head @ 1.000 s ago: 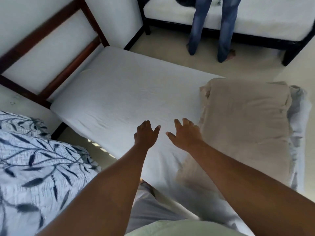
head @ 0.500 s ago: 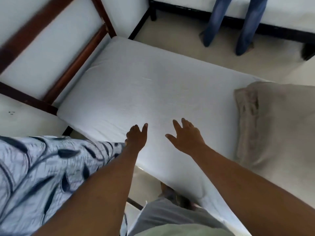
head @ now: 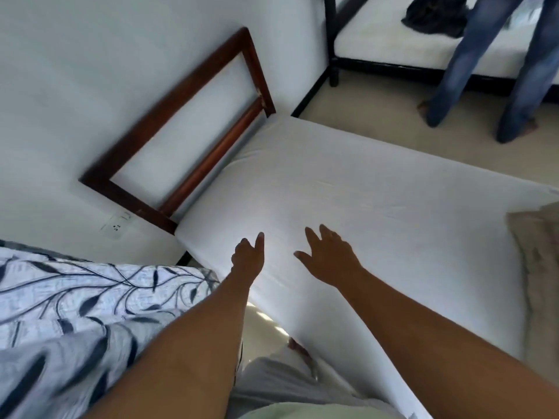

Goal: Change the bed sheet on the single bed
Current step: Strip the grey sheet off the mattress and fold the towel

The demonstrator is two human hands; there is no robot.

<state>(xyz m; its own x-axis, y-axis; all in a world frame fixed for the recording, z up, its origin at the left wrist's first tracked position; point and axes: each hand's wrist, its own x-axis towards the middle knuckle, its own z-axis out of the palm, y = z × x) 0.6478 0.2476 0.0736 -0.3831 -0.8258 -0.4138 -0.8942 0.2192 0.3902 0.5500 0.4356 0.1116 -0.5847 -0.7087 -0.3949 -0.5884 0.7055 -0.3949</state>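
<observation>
A single bed with a smooth white sheet (head: pixel 363 189) fills the middle of the head view, its dark wooden headboard (head: pixel 193 137) against the wall at the left. My left hand (head: pixel 248 258) hovers over the near corner of the bed by the headboard, one finger pointing forward and holding nothing. My right hand (head: pixel 329 255) is beside it over the sheet, fingers spread and straight. A beige pillow (head: pixel 538 252) lies on the bed at the right edge of view.
A leaf-patterned blue and white cloth (head: pixel 75 313) lies on another bed at the lower left. A person in jeans (head: pixel 484 71) stands on the floor beyond, by a third bed (head: pixel 378 40) with a dark garment (head: pixel 435 13). A wall socket (head: pixel 116 226) sits beside the headboard.
My view has swung left toward the headboard, so the pillow slid to the right edge. Both hands moved along the sheet toward the head corner, still holding nothing.
</observation>
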